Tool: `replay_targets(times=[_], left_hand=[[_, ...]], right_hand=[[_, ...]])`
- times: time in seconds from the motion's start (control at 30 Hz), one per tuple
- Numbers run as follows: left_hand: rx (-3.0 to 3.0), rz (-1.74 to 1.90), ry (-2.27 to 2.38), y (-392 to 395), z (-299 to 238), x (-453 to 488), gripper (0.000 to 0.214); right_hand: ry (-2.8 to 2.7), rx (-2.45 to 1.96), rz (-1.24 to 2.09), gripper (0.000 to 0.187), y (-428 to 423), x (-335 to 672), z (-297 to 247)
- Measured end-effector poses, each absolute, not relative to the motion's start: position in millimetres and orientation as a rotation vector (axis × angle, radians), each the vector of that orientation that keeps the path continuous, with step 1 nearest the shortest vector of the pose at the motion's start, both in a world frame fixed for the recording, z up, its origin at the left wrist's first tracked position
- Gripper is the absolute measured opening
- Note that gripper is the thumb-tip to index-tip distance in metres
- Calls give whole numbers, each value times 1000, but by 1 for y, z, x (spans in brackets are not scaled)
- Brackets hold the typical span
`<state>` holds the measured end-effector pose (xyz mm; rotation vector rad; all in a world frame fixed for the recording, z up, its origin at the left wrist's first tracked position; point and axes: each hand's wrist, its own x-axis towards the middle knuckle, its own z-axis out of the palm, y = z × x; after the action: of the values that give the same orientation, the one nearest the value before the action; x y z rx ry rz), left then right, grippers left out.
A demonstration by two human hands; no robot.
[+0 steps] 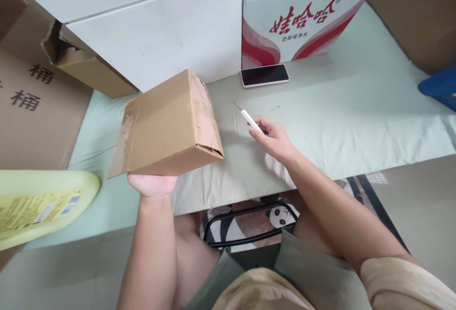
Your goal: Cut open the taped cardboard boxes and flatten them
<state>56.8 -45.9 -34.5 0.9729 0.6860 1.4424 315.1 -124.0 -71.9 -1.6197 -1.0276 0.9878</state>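
A brown cardboard box (160, 125) is held up tilted above the table by my left hand (152, 184). The palm and wrist show at its near lower edge, while the fingers are hidden behind the box. Torn paper and tape residue cover its right end (206, 117), where a flap edge stands slightly apart. To the right, my right hand (270, 136) is closed around a slim white box cutter (252, 121). A thin dark tip points up and left from the cutter, apart from the box.
A phone (265, 76) lies before a red-and-white water carton (302, 25). White boxes (160, 34) line the back. A yellow bottle (46, 205) and a large carton (32, 110) stand left; something blue (440, 87) is at right. Pale cloth (338, 125) covers the table.
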Motion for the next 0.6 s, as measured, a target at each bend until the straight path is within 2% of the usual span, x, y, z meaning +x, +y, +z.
replay_targets(times=[0.17, 0.37, 0.6], left_hand=[[961, 1419, 690, -46, -37, 54, 41], [960, 1417, 723, -46, -39, 54, 42], [955, 1423, 695, -48, -37, 56, 41]], right_hand=[[-1014, -1452, 1233, 51, -125, 311, -71], [-1043, -1420, 1201, 35, -129, 309, -64], [-1101, -1354, 1156, 38, -131, 309, -63]])
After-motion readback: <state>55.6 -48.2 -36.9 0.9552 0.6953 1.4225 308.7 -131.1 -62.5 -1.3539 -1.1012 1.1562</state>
